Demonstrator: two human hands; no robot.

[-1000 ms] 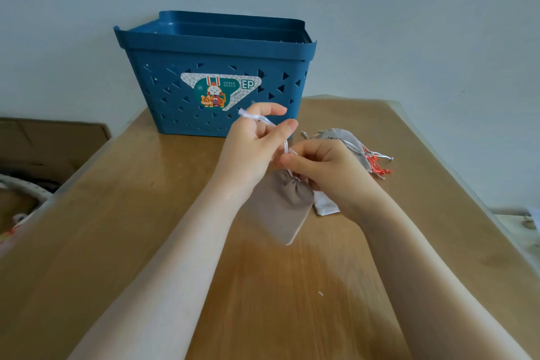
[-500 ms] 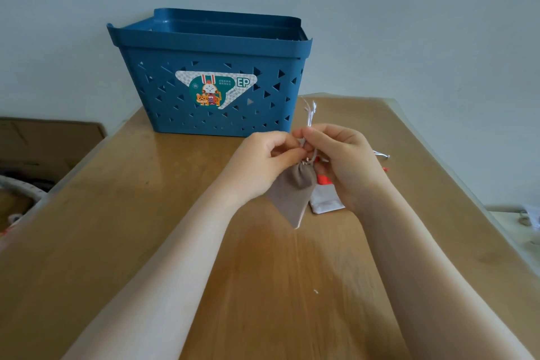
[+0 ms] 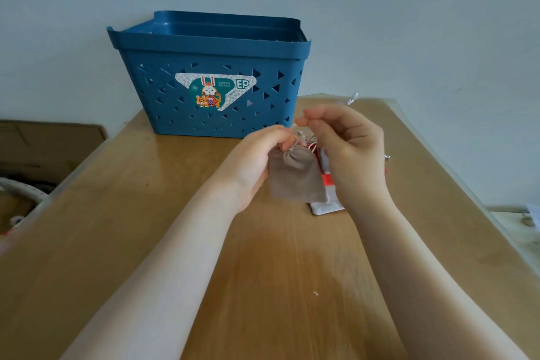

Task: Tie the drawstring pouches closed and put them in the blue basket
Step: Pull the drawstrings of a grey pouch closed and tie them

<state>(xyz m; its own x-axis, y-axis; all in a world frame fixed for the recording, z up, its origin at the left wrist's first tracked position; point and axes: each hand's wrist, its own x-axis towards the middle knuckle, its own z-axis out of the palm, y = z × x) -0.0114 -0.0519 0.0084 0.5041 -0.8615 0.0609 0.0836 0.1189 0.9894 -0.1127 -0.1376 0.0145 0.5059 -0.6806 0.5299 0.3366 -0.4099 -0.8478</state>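
Head view showed the left hand (image 3: 257, 161) pinching the soft, light pouch (image 3: 295, 175) at its gathered neck; the right hand (image 3: 347, 149) closed on, apparently, its cord.

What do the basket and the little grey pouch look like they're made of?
Basket: probably moulded plastic, matte blue, judging by its crisp triangular cut-outs and stiff rim. Pouch: apparently soft matte cloth, since it gathers into folds at its neck; the weave is too blurred to tell.
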